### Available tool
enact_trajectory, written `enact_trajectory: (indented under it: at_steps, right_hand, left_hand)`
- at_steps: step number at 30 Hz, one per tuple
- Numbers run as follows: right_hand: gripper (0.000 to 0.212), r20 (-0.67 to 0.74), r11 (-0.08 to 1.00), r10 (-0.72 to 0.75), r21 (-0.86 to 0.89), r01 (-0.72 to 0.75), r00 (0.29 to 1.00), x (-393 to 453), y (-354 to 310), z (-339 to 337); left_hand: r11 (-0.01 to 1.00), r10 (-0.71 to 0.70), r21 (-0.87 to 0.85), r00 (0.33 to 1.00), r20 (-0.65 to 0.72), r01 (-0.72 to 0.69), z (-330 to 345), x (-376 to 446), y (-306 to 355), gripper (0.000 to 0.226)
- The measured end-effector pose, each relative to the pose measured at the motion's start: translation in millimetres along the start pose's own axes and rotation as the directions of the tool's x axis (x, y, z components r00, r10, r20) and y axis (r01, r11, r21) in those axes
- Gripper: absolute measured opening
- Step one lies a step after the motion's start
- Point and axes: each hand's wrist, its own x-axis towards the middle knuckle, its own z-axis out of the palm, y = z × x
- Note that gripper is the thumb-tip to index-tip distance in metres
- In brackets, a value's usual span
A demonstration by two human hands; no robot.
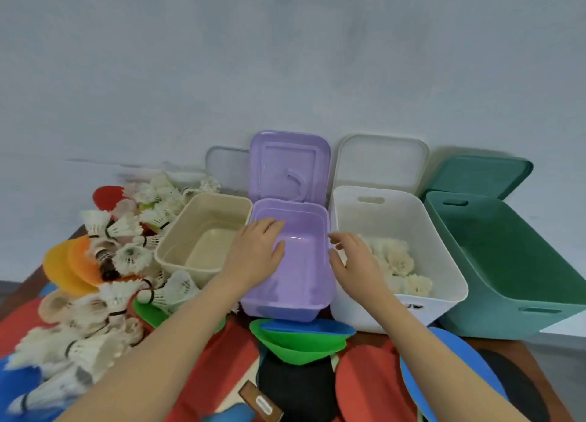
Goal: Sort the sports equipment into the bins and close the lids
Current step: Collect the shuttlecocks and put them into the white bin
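Four smooth plastic bins stand in a row along the far side of the tabletop (539, 352), each a rounded rectangle with its lid propped upright behind it against the pale wall. From left to right they are a beige bin (203, 231), a glossy lilac bin (291, 282), a white bin (444, 263) and a matte green bin (513, 269). The lilac lid (290, 164) has raised moulded ridges and a curved handle; the white lid (382, 161) is plain, and the green lid (482, 174) leans back at the far right.

The left hand (253, 253) lies over the near left part of the lilac bin, fingers (269, 226) straight and spread, resting on its left rim, holding nothing. The right hand (352, 263) hovers at the seam between the lilac and white bins, its fingers loosely curved and apart, gripping nothing.

Inside the white bin lies a heap of feathered white shuttlecocks (399, 266). Many more shuttlecocks (126, 256), frilly and cork-tipped with dark bands, sprawl in a pile to the left of the beige bin. Among them and near the person lie thin, flat, flexible discs: orange discs (73, 263) at the left, a red disc (107, 196) at the far left, and green and blue discs (301, 342) bent just in front of the lilac bin. A larger blue disc (456, 380) and a red one (371, 383) lie nearest, beside a black round pad (295, 386).
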Motion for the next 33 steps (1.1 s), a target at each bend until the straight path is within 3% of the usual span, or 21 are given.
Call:
enact_trajectory:
  at_steps: [12, 17, 20, 27, 33]
  right_hand:
    - [0.028, 0.155, 0.991, -0.132, 0.042, 0.126, 0.979, -25, -138, 142]
    - [0.039, 0.263, 0.99, -0.009, -0.135, 0.046, 0.965, -32, -158, 191]
    - [0.039, 0.301, 0.987, 0.065, -0.161, -0.016, 0.951, -38, -162, 205]
    - [0.024, 0.209, 0.999, 0.019, -0.032, -0.012, 0.978, -47, -168, 202]
    - [0.019, 0.08, 0.997, -0.064, -0.042, 0.068, 0.995, -47, -171, 182]
  left_hand:
    - [0.958, -0.273, 0.116, 0.957, 0.096, 0.262, -62, -142, -159, 0.061]
    - [0.929, -0.366, 0.113, 0.922, 0.126, 0.353, -72, -174, -202, 0.047]
    - [0.939, -0.343, 0.052, 0.921, 0.184, 0.34, -74, -180, -216, 0.045]
    - [0.881, -0.405, -0.246, 0.913, 0.049, 0.404, -73, -184, -224, 0.009]
    - [0.903, -0.313, -0.335, 0.946, -0.082, 0.27, -89, -180, -212, 0.003]
